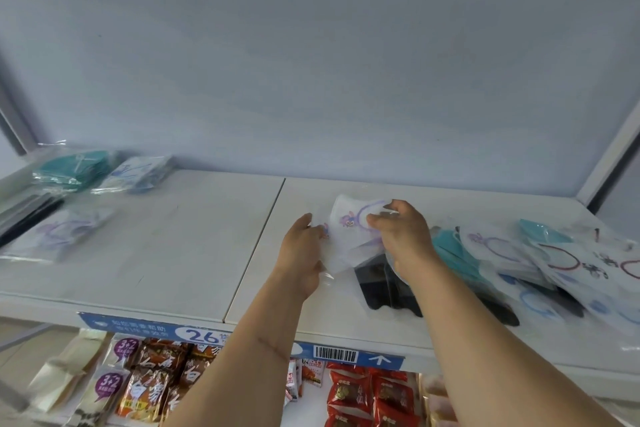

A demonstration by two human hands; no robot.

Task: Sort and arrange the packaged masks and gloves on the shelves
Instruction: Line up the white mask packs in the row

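We hold a rabbit mask (349,229), a white one in a clear packet printed with a purple cartoon rabbit, just above the white shelf (194,253), a little right of the seam between its two boards. Our left hand (304,250) grips the packet's left edge with curled fingers, and our right hand (401,232) pinches its upper right corner between thumb and fingers. Right of our hands lies a loose pile (540,263) of packets overlapping one another: teal masks, more rabbit prints, some with red loops, some with blue, and under our right wrist a black pack (377,288). At the far left of the shelf we see sorted stacks, blurred: a teal stack (74,168) at the back, a pale blue stack (136,175) just beside it, a dark stack (29,215) at the edge and a rabbit stack (62,232) in front. A blue strip (145,328) runs along the shelf's front lip, and snack packs (374,395) fill the shelf below
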